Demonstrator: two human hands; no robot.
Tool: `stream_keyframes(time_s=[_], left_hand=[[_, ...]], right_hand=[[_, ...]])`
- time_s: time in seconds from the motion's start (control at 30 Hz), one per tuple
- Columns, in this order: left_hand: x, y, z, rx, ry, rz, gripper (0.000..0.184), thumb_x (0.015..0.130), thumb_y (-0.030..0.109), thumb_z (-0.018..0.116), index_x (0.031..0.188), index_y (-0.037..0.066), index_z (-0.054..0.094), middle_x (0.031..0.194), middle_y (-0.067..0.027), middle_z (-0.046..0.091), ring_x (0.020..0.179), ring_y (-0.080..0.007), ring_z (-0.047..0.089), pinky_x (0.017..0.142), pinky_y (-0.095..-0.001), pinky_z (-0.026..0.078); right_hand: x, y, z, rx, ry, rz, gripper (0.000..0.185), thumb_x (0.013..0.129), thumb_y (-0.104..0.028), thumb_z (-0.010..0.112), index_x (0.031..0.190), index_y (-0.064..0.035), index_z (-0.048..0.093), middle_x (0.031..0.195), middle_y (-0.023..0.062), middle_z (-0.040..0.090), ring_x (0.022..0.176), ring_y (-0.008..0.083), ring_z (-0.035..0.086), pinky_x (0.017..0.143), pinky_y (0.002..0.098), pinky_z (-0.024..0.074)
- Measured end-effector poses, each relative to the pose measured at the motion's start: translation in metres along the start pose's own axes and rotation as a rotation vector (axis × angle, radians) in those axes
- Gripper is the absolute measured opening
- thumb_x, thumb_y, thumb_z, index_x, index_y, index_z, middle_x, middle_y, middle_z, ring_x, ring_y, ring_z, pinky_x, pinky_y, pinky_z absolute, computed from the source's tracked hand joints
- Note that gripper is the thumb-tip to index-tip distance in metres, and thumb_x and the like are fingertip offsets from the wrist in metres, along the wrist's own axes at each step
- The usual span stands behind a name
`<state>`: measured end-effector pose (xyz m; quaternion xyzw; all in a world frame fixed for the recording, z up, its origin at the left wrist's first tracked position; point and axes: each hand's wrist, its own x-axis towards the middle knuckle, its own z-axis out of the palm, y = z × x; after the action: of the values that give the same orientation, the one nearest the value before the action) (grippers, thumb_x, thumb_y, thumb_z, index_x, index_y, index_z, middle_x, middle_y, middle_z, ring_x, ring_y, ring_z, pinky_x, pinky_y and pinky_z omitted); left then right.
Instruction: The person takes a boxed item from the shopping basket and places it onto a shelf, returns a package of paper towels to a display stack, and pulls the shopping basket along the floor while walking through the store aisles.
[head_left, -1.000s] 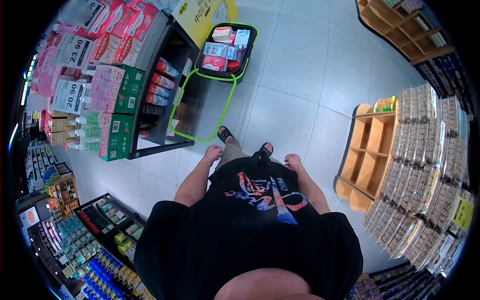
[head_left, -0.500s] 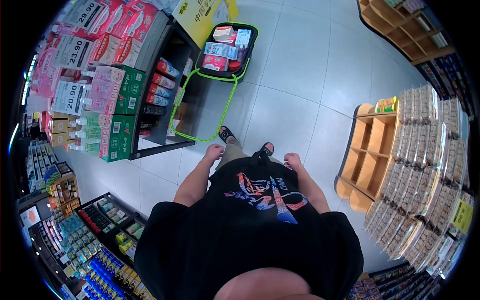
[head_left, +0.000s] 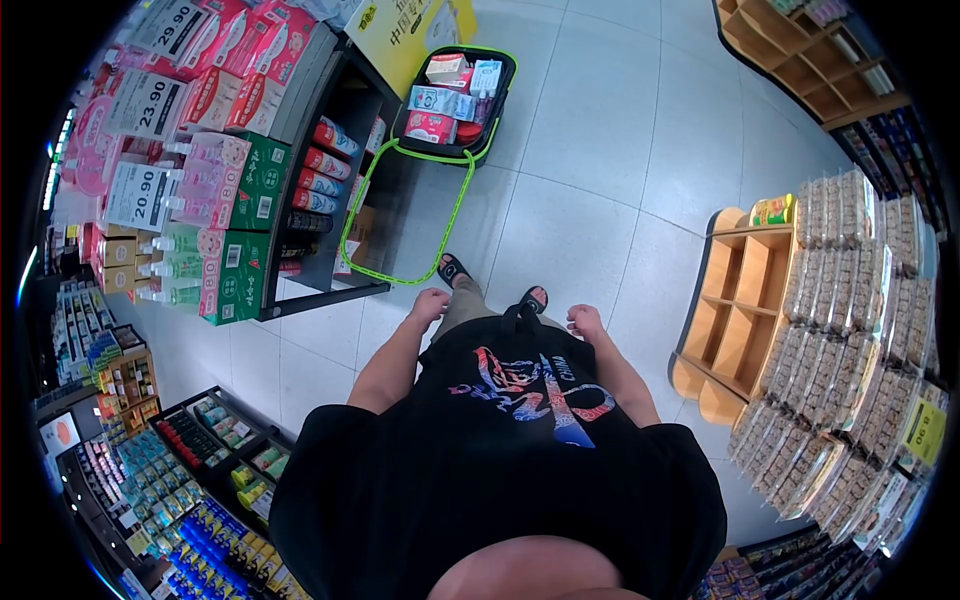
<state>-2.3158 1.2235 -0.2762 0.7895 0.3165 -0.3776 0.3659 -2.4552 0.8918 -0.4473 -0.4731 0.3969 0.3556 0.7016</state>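
My left hand (head_left: 431,304) hangs beside my leg, fingers curled in and no object seen in it. It is just below the end of a bright green handle (head_left: 462,200), apart from it. That handle belongs to a black shopping basket (head_left: 402,140) with a green rim, standing on the floor ahead. Boxes and packets, among them a pink box (head_left: 431,127) and a pale blue box (head_left: 433,99), fill the basket. My right hand (head_left: 586,321) hangs by my other side, its fingers also curled, with nothing visible in it and only floor near it.
On the left a display stand (head_left: 327,262) carries boxes, spouted pouches (head_left: 212,165), cans (head_left: 326,163) and price cards. To the right stands a wooden shelf (head_left: 727,300) beside stacked clear packs (head_left: 835,300). Another wooden rack (head_left: 800,45) is at the upper right. Tiled floor (head_left: 580,150) lies ahead.
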Motion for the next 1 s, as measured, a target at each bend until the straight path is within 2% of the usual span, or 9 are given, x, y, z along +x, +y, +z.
stream_keyframes(time_s=[0.03, 0.1, 0.33, 0.4, 0.5, 0.87, 0.9, 0.97, 1.0], left_hand=[[0.0, -0.001, 0.0, -0.002, 0.001, 0.002, 0.021, 0.076, 0.017, 0.059, 0.092, 0.003, 0.06, 0.078, -0.0051, 0.059, 0.064, -0.0144, 0.057, 0.05, -0.0249, 0.042], [0.005, -0.003, -0.003, 0.105, -0.046, -0.007, 0.03, 0.08, 0.025, 0.057, 0.102, 0.005, 0.058, 0.09, -0.0057, 0.06, 0.075, -0.0169, 0.058, 0.061, -0.0288, 0.046], [0.008, -0.008, -0.002, 0.114, -0.043, -0.004, 0.027, 0.08, 0.023, 0.058, 0.099, 0.005, 0.058, 0.088, -0.0056, 0.06, 0.073, -0.0164, 0.058, 0.058, -0.0273, 0.045], [0.005, -0.006, 0.001, 0.019, -0.011, -0.003, 0.02, 0.074, 0.017, 0.061, 0.089, 0.003, 0.061, 0.077, -0.0051, 0.059, 0.064, -0.0133, 0.055, 0.05, -0.0249, 0.041], [0.003, -0.004, 0.003, 0.012, -0.003, 0.009, 0.02, 0.073, 0.018, 0.061, 0.087, 0.003, 0.061, 0.076, -0.0049, 0.059, 0.063, -0.0131, 0.054, 0.05, -0.0248, 0.04], [0.004, 0.0, 0.001, 0.062, -0.009, 0.022, 0.022, 0.076, 0.02, 0.059, 0.089, 0.003, 0.061, 0.078, -0.0044, 0.059, 0.062, -0.0131, 0.054, 0.051, -0.0249, 0.041], [0.007, -0.003, -0.002, 0.065, -0.042, 0.027, 0.023, 0.077, 0.02, 0.057, 0.092, 0.004, 0.06, 0.079, -0.0042, 0.059, 0.064, -0.013, 0.054, 0.052, -0.0249, 0.041], [-0.001, 0.001, -0.002, 0.105, -0.054, -0.006, 0.029, 0.08, 0.023, 0.057, 0.101, 0.004, 0.058, 0.091, -0.0057, 0.059, 0.075, -0.0147, 0.057, 0.063, -0.0261, 0.045], [-0.006, 0.003, -0.001, 0.085, -0.042, -0.001, 0.027, 0.079, 0.022, 0.057, 0.099, 0.004, 0.058, 0.086, -0.0044, 0.059, 0.071, -0.0134, 0.055, 0.059, -0.025, 0.043]], right_hand=[[0.0, -0.001, 0.001, -0.006, 0.005, -0.009, 0.021, 0.08, -0.016, 0.056, 0.095, -0.002, 0.058, 0.077, 0.0077, 0.059, 0.06, 0.0162, 0.057, 0.046, 0.0266, 0.0441], [0.0, -0.003, 0.002, -0.017, 0.0, -0.015, 0.021, 0.08, -0.016, 0.056, 0.095, -0.0021, 0.058, 0.077, 0.0076, 0.059, 0.06, 0.0163, 0.057, 0.046, 0.0265, 0.0441], [0.0, -0.002, 0.0, -0.023, 0.001, 0.009, 0.021, 0.08, -0.016, 0.057, 0.096, -0.0021, 0.058, 0.076, 0.0068, 0.058, 0.057, 0.0151, 0.055, 0.044, 0.0268, 0.0431], [0.0, 0.001, -0.002, -0.022, 0.005, 0.011, 0.021, 0.079, -0.016, 0.057, 0.095, -0.0021, 0.058, 0.076, 0.0066, 0.058, 0.057, 0.0149, 0.055, 0.044, 0.0268, 0.0426], [0.001, 0.005, -0.004, -0.016, 0.013, 0.017, 0.021, 0.079, -0.015, 0.057, 0.095, -0.0023, 0.058, 0.076, 0.0065, 0.058, 0.056, 0.0149, 0.055, 0.043, 0.0267, 0.0418], [0.01, 0.016, -0.005, 0.077, -0.018, -0.043, 0.019, 0.075, -0.011, 0.056, 0.091, -0.0019, 0.059, 0.076, 0.0088, 0.058, 0.057, 0.0171, 0.055, 0.045, 0.0264, 0.0426], [0.004, 0.011, -0.005, 0.075, -0.009, -0.033, 0.02, 0.075, -0.012, 0.056, 0.092, -0.0019, 0.059, 0.076, 0.0089, 0.058, 0.058, 0.0167, 0.055, 0.046, 0.0258, 0.0429], [0.003, 0.014, -0.007, 0.077, -0.005, -0.07, 0.023, 0.077, -0.015, 0.056, 0.095, -0.0018, 0.058, 0.079, 0.0083, 0.059, 0.059, 0.0157, 0.056, 0.048, 0.0258, 0.0437], [-0.003, 0.013, -0.007, 0.084, 0.018, -0.05, 0.023, 0.077, -0.016, 0.056, 0.096, -0.0019, 0.058, 0.079, 0.0078, 0.059, 0.06, 0.0157, 0.056, 0.048, 0.0258, 0.0439]])
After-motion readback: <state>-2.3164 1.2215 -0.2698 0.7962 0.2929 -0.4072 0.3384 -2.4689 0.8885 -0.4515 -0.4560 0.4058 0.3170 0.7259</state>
